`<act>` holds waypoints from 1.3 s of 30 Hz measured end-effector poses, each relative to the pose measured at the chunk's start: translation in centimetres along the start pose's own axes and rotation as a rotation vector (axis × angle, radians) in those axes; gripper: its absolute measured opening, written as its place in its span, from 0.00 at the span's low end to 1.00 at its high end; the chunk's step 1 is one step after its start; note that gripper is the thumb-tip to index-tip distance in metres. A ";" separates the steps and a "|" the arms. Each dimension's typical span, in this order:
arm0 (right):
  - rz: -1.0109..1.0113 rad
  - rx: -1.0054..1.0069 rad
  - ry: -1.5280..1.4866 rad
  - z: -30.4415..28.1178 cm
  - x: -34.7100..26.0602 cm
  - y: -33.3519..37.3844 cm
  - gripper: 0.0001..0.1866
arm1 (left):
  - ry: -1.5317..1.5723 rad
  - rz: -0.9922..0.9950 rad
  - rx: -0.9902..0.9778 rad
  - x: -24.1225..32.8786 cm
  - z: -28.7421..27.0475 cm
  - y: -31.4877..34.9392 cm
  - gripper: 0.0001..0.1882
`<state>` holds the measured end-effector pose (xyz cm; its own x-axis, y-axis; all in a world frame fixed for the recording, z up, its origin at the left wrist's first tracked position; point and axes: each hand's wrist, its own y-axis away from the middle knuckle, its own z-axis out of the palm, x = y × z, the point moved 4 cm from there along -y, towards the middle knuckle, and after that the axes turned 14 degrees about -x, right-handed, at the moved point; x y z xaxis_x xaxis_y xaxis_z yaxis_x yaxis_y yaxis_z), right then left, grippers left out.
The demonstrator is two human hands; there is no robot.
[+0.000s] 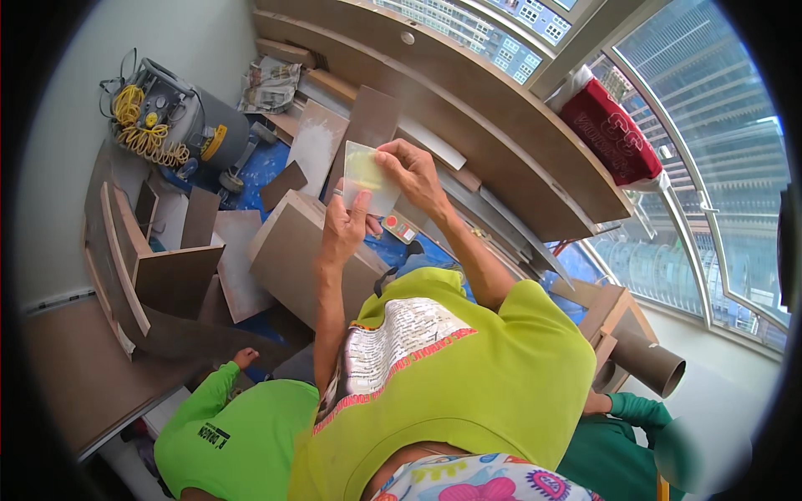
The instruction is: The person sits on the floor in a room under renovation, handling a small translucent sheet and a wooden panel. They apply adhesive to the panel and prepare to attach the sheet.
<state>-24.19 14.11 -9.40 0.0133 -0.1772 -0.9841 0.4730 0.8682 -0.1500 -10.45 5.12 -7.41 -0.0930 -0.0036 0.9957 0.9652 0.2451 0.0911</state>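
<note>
In front of my chest I hold a thin, pale, see-through rectangular sheet [368, 177] with a yellowish patch. My left hand [344, 227] is closed on its lower left part, the thumb lying across its face. At the upper right edge my right hand [411, 174] pinches it between thumb and fingers. Just below the sheet is a small pale item with a red dot [401, 228]; what it is I cannot make out. Under my forearms stands a large brown wooden box [301, 250].
At the left stands a grey air compressor [200, 117] with a coiled yellow hose [150, 142]. Boards [372, 113] lie along a long curved-looking panel [501, 125]. Co-workers in bright green [234, 438] and dark green [614, 451] are close on both sides. A brown tube [656, 367] lies right.
</note>
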 end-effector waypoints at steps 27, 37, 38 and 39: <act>-0.034 0.059 0.196 0.8 -0.7 0.3 0.15 | -0.088 -0.014 0.017 0.0 -0.9 0.2 0.15; 0.107 0.234 0.157 0.8 0.8 -1.0 0.23 | -0.061 0.006 0.001 -0.2 -0.2 0.3 0.14; 0.140 0.218 0.142 0.8 1.4 -0.8 0.24 | -0.061 -0.001 -0.001 -0.4 -0.2 0.5 0.14; 0.209 0.112 0.026 0.5 2.1 -0.9 0.24 | -0.045 0.009 0.008 -0.6 -0.4 0.6 0.14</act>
<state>-24.16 12.72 -11.29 0.0994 0.0137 -0.9949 0.5571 0.8277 0.0671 -9.75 4.90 -7.94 -0.0952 0.0419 0.9946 0.9641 0.2527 0.0816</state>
